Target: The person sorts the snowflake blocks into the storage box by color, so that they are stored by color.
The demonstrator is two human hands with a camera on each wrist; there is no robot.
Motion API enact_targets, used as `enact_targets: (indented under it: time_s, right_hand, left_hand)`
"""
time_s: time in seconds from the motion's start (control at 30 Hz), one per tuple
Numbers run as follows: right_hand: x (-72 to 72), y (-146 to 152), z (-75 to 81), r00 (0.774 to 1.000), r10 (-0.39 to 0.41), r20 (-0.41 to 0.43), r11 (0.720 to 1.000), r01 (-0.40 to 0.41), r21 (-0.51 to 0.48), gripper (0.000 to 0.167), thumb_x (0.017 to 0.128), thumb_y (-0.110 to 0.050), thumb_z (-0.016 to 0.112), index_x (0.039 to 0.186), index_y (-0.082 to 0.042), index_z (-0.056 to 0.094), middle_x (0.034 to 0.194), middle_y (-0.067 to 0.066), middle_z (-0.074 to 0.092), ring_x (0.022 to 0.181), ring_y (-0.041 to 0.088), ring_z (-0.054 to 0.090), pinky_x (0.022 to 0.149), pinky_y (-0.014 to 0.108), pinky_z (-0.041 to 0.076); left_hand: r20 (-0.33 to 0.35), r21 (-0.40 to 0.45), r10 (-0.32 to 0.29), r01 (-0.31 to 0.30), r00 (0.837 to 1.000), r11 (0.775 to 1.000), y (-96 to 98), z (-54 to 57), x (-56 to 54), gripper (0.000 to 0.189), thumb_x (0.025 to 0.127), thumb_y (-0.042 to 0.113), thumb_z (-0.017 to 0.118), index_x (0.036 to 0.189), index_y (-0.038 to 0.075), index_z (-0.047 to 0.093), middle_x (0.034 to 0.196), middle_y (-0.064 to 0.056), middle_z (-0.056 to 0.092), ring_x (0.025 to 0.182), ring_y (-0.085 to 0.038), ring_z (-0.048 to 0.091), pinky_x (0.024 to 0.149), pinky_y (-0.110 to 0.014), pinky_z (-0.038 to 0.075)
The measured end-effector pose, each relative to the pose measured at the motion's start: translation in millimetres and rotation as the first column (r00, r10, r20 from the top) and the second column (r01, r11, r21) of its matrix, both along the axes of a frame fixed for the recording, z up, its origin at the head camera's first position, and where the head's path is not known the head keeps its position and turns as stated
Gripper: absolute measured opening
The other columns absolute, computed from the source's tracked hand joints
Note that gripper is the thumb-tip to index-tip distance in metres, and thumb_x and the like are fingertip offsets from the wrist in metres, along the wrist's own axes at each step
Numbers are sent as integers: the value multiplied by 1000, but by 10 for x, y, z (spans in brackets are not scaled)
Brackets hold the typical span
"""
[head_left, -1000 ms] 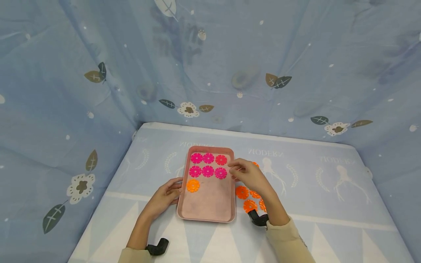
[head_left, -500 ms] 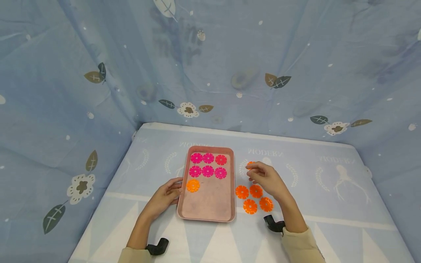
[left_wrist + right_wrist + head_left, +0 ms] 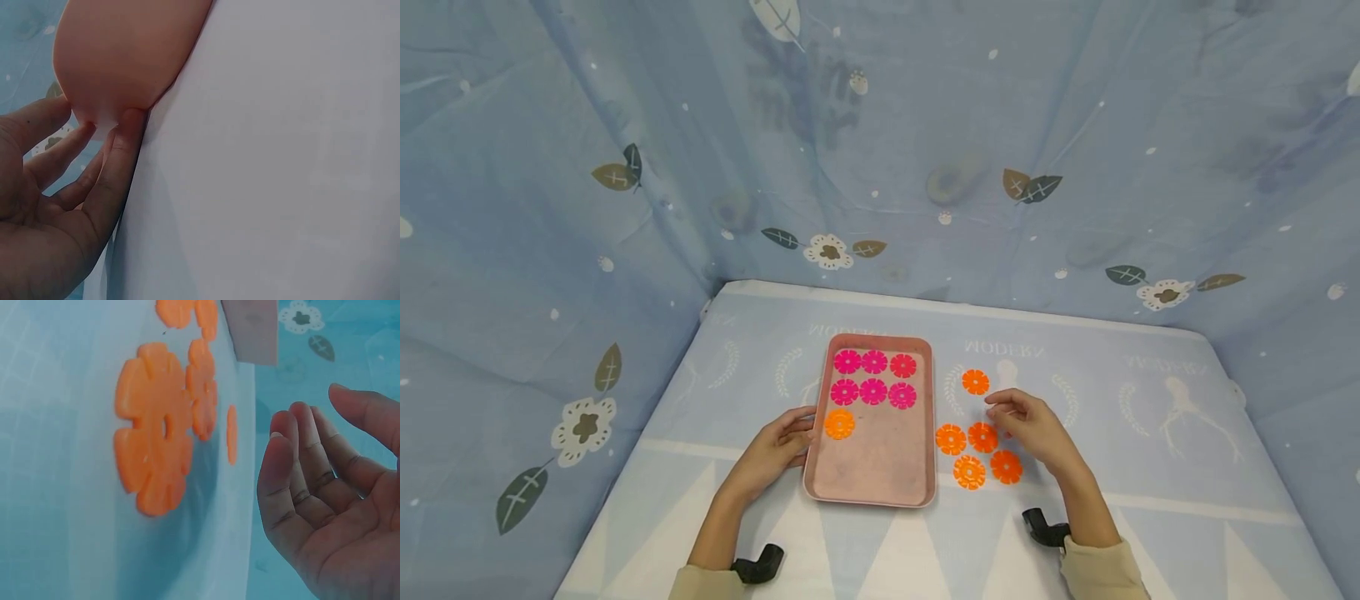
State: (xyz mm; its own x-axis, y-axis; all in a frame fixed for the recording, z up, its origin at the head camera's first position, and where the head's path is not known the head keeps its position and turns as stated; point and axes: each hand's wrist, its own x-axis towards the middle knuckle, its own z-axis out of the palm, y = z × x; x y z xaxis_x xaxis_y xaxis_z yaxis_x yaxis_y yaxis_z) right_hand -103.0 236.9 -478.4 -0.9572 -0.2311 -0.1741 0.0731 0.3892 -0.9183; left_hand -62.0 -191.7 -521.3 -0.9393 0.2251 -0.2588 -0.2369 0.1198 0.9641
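Observation:
A pink tray lies on the table with two rows of pink and red snowflake discs and one lighter orange disc below them. The fingertips of my left hand touch the tray's left edge; the left wrist view shows them resting against its outer wall. To the right of the tray, my right hand hovers over the table with loosely bent fingers, holding nothing. Beside it lie several orange snowflake discs, and one more orange disc sits farther back. In the right wrist view, an orange disc appears large, apart from the hand.
A patterned cloth covers the table. Blue fabric walls with leaf and flower prints close off the back and sides. Each wrist carries a black mount, the left mount and the right mount.
My right hand has moved from the tray's right edge rightward and toward me, uncovering the orange discs beside the tray. My left hand and the discs in the tray stay put.

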Motion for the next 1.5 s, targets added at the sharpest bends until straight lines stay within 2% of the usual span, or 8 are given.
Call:
enact_targets:
  time_s: [0.13, 0.3, 0.53, 0.77, 0.93, 1.27, 1.5]
  right_hand:
    - [1, 25, -56, 1000, -1, 15, 999, 0, 35, 32, 99, -17, 65, 124, 2, 62, 104, 17, 64, 87, 36, 62, 73, 36, 55]
    - [-10, 46, -132, 999, 7, 33, 995, -10, 98, 26, 98, -13, 64, 121, 1, 64, 101, 12, 65, 85, 27, 61, 70, 30, 53]
    - [-9, 55, -216, 998, 39, 44, 990, -44, 131, 27, 94, -9, 69, 118, 0, 64, 95, 10, 61, 76, 26, 58, 66, 29, 52]
    - [-19, 37, -269, 995, 95, 7, 967, -93, 238, 35, 84, -14, 81, 113, -3, 65, 91, 7, 58, 72, 21, 52, 63, 28, 46]
    - [-14, 16, -276, 992, 119, -35, 954, -104, 283, 37, 79, -10, 84, 110, -4, 64, 88, 7, 54, 71, 20, 48, 62, 28, 42]
    - [-10, -8, -287, 988, 139, -68, 943, -112, 313, 35, 78, -4, 84, 104, -3, 62, 87, 6, 52, 72, 20, 46, 61, 28, 41]
    - [-1, -16, -275, 995, 88, -45, 956, -71, 285, 35, 79, -5, 84, 102, -3, 57, 88, 7, 54, 73, 21, 47, 61, 27, 42]
  left_hand:
    - [0, -1, 3, -3, 1000, 1000, 1, -2, 6, 48, 102, 15, 61, 147, 7, 47, 135, -21, 54, 117, -34, 58, 86, -36, 57]
    - [6, 2, 5, -5, 1000, 1000, 0, -23, 4, 47, 102, 15, 60, 147, 7, 47, 134, -21, 54, 117, -34, 58, 86, -36, 57]
    - [0, 3, 7, -7, 1000, 1000, 0, -19, 9, 48, 102, 15, 61, 147, 6, 47, 134, -21, 54, 117, -34, 58, 86, -36, 57]
    - [2, 0, 7, -7, 1000, 1000, -1, -10, 14, 48, 102, 15, 60, 147, 6, 47, 135, -21, 54, 118, -34, 58, 87, -36, 57]
    - [9, 0, 14, -14, 1000, 1000, 4, -15, 14, 47, 102, 15, 61, 146, 7, 47, 134, -20, 54, 117, -34, 58, 86, -36, 57]
    - [12, 2, 18, -18, 1000, 1000, 3, -5, 17, 46, 102, 12, 60, 146, 6, 47, 133, -20, 55, 116, -34, 59, 86, -36, 57]
    - [7, 10, 8, -9, 1000, 1000, 8, 11, 12, 47, 102, 13, 59, 147, 6, 46, 134, -21, 54, 117, -35, 58, 86, -36, 57]
